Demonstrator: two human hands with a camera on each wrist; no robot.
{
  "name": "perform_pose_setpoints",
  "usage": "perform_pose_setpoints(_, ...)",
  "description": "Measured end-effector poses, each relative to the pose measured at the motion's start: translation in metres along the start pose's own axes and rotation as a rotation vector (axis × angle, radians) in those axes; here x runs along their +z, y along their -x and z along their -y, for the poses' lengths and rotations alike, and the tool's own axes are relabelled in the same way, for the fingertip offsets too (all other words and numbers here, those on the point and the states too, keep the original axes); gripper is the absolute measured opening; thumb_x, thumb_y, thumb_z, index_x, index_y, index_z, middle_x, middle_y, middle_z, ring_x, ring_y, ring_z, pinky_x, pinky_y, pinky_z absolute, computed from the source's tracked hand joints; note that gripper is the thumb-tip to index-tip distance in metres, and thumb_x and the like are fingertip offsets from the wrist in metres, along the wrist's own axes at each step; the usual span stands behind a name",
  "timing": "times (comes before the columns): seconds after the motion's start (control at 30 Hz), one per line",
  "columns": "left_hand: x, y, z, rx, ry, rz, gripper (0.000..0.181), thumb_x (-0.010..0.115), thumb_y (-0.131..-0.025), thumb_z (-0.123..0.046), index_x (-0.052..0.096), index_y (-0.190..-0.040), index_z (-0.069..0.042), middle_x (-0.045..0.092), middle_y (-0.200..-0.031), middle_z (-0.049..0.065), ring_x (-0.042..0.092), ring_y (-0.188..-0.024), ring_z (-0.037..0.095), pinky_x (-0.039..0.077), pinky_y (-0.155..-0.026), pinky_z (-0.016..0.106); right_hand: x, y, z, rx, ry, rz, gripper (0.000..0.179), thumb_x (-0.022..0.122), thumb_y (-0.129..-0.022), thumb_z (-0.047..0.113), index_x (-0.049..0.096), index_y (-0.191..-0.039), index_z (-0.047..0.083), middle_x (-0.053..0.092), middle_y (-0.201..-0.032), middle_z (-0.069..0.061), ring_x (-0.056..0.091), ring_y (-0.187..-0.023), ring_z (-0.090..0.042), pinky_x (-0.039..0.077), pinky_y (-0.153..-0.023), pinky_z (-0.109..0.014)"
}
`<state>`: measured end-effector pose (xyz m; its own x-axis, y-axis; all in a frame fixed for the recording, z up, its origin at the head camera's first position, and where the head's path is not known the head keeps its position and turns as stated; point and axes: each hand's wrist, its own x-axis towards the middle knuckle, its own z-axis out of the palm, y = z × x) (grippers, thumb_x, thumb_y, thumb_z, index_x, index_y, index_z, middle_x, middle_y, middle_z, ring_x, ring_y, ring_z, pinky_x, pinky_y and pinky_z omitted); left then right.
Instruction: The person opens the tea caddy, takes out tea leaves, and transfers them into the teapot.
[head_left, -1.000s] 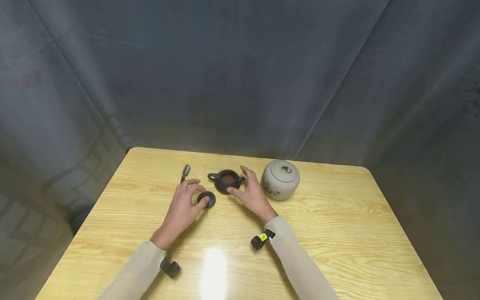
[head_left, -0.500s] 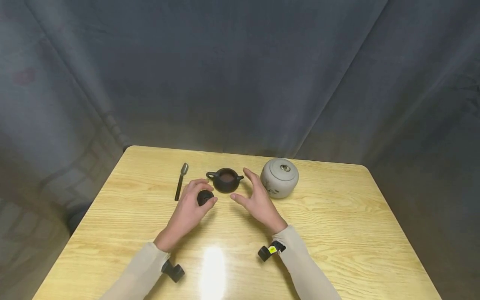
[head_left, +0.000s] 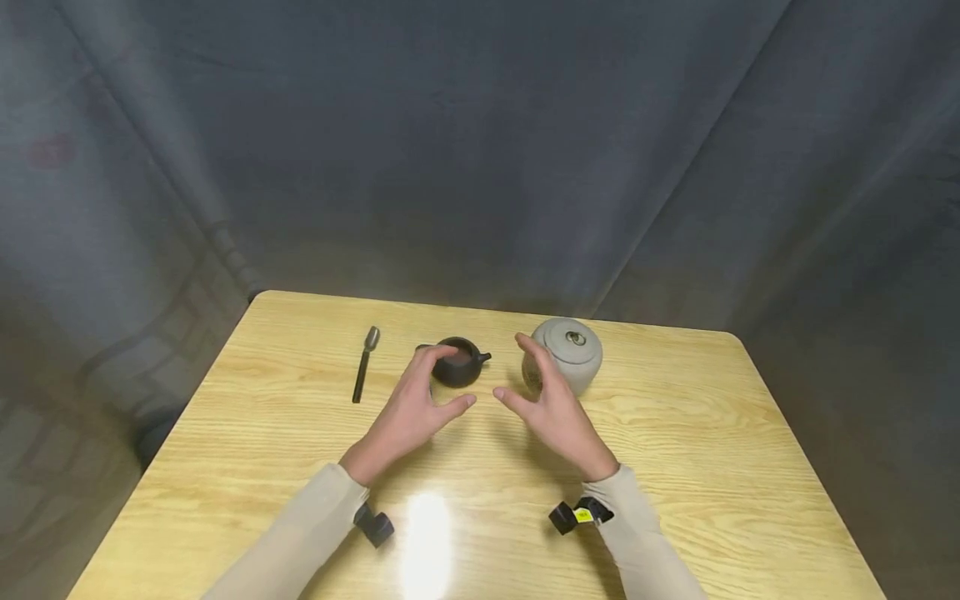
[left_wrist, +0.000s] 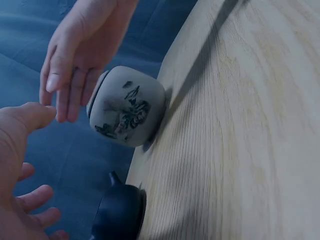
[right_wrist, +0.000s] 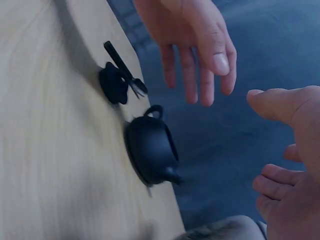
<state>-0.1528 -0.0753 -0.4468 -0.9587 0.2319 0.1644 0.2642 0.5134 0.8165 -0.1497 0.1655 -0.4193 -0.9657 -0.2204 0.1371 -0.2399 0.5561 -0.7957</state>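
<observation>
L hand [head_left: 416,402] & R hand [head_left: 561,410] have both shifted right vs. half a sec ago; L hand now blocks the lid [right_wrist: 111,86] in head view, & R hand now covers part of the jar [head_left: 579,360].

L to R: spoon [head_left: 363,368] lies on table [head_left: 712,450], left of L hand & well apart from it, scoop end pointing away from the person. Lid sits on table near L hand, b/w spoon & pot [head_left: 459,375], visible from R wrist only. L hand is up off table, thumb & fingers wide apart in a C, nothing held. Pot stands upright just beyond L hand, uncovered, handle on L hand's side & partly hidden, spout toward R hand. R hand is also up, thumb & fingers wide apart, nothing held, facing L hand w/ a gap b/w. Jar stands upright just behind R hand, capped, dark pattern on side; can't tell if they touch. Curtain [head_left: 480,167] hangs beyond both hands.
</observation>
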Motion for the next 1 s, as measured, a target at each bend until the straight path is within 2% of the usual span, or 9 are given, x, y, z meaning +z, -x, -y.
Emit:
perform_pose_setpoints(0.3,0.024,-0.012,-0.015,0.01,0.012,0.064,0.082,0.082,-0.094,-0.04,0.041,-0.16,-0.017,0.043,-0.162,0.006,0.044,-0.154,0.031,0.043,-0.122,0.058,-0.029,0.0,-0.004,-0.033,0.017,-0.08,0.079,0.077,-0.101,0.029,0.034,-0.166,0.014,0.039,-0.171,-0.012,0.034,-0.161,-0.04,0.031,-0.128,-0.065)
perform_pose_setpoints(0.43,0.037,-0.015,-0.022,0.029,0.031,0.062,0.082,0.083,-0.094,-0.039,0.04,-0.16,-0.018,0.044,-0.162,0.006,0.043,-0.154,0.03,0.041,-0.124,0.056,-0.036,-0.001,-0.006,-0.047,0.034,-0.108,0.077,0.076,-0.101,0.028,0.036,-0.165,0.012,0.042,-0.17,-0.013,0.037,-0.16,-0.04,0.031,-0.128,-0.064)
perform_pose_setpoints(0.57,0.05,-0.022,-0.027,0.045,0.049,0.054,0.083,0.083,-0.093,-0.039,0.039,-0.161,-0.018,0.044,-0.162,0.008,0.045,-0.152,0.032,0.043,-0.123,0.055,-0.042,-0.003,-0.008,-0.09,0.051,-0.15,0.073,0.076,-0.101,0.021,0.04,-0.162,0.009,0.047,-0.165,-0.016,0.042,-0.156,-0.04,0.033,-0.127,-0.062)
perform_pose_setpoints(0.8,0.069,-0.036,-0.031,0.042,0.078,0.039,0.085,0.083,-0.094,-0.039,0.038,-0.162,-0.018,0.042,-0.165,0.009,0.042,-0.156,0.03,0.041,-0.125,0.052,-0.05,-0.009,-0.014,-0.176,0.169,-0.275,0.058,0.077,-0.098,0.008,0.053,-0.15,-0.001,0.056,-0.151,-0.022,0.056,-0.137,-0.042,0.044,-0.116,-0.06)
perform_pose_setpoints(0.9,0.076,-0.041,-0.032,0.038,0.08,0.037,0.087,0.083,-0.093,-0.041,0.037,-0.163,-0.017,0.041,-0.166,0.009,0.041,-0.157,0.03,0.04,-0.126,0.052,-0.053,-0.011,-0.02,-0.171,0.215,-0.321,0.051,0.076,-0.097,0.005,0.058,-0.144,-0.005,0.058,-0.146,-0.025,0.057,-0.134,-0.044,0.043,-0.115,-0.061)
perform_pose_setpoints(1.0,0.083,-0.047,-0.034,0.029,0.082,0.043,0.089,0.083,-0.093,-0.042,0.036,-0.164,-0.018,0.041,-0.167,0.009,0.04,-0.157,0.03,0.04,-0.126,0.053,-0.054,-0.014,-0.024,-0.109,0.258,-0.362,0.044,0.076,-0.096,0.006,0.064,-0.137,-0.006,0.062,-0.133,-0.027,0.058,-0.125,-0.045,0.041,-0.112,-0.06)
